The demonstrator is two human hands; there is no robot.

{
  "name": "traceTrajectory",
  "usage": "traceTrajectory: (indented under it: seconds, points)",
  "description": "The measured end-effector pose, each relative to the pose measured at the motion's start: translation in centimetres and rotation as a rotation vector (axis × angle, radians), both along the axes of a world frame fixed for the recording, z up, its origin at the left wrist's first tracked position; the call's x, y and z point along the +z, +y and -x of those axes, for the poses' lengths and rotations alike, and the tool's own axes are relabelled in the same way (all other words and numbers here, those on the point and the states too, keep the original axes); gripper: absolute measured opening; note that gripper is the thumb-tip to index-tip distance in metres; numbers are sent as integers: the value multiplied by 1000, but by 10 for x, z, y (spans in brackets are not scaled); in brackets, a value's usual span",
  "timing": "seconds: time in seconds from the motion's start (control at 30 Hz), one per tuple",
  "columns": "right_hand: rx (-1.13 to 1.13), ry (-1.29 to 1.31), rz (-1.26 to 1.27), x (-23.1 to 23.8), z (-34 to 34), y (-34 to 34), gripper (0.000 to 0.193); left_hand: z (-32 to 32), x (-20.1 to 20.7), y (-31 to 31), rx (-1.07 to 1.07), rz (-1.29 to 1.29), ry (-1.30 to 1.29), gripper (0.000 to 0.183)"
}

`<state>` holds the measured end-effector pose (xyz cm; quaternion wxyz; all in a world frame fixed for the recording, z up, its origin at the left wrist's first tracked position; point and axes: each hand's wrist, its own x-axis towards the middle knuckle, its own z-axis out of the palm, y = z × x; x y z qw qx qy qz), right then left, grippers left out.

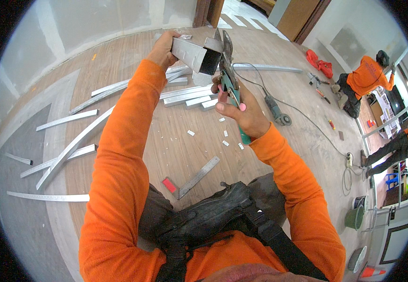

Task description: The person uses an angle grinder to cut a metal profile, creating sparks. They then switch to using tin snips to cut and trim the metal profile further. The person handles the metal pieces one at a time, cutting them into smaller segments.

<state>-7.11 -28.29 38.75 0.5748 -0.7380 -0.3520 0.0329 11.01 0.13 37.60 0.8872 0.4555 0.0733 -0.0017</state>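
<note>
My left hand [164, 50] is wrapped round a silvery metal stud [190, 54], raised in front of me with its open, boxy end facing right. Cut flaps of sheet metal stick out above and below that end. My right hand [248, 110] grips a pair of tin snips [234, 91] with green handles, blades pointing up. Those dark blades stand right beside the stud's end and its upper flap; whether they bite on the metal I cannot tell. Below my hands, several small metal offcuts [191, 133] are scattered on the wood-look floor.
Several metal studs [67, 120] lie in front and to the left. A try square [199, 176] with a red handle lies near my knees. An angle grinder [279, 113] with a trailing cable rests at right. Two people in orange tops [367, 73] are farther right, near buckets [354, 218].
</note>
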Motion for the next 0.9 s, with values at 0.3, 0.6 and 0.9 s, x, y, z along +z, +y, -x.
traceTrajectory:
  seconds: [0.3,0.6,0.9]
  points:
    - [-79,21,103,-2,1,4,37,4,0,4,-39,52,42,34]
    - [-298,-152,29,-7,-12,0,42,7,0,44,92,75,-24,30]
    - [-764,-1076,208,39,-19,-9,58,41,30,33,122,-241,6,20]
